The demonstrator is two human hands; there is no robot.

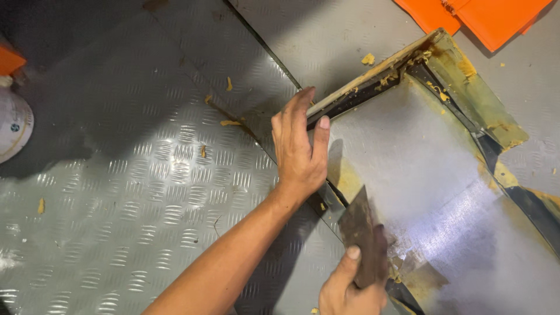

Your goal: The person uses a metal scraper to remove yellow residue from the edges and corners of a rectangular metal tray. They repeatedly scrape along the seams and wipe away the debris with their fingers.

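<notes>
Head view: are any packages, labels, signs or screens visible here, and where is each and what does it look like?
White round container: far left edge, partly cut off, with a small dark label mark on its side.
Orange plastic pieces: top right corner, flat and angular, no label visible.
No signs or screens.

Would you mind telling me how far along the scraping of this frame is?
Partly done: yellow crumbs lie scattered on the tread-plate floor, and part of the metal sheet looks bare. In hand: the left hand steadies the frame while the right hand works a dark scraper. Left: yellow residue at the far corner and right edge.
</notes>
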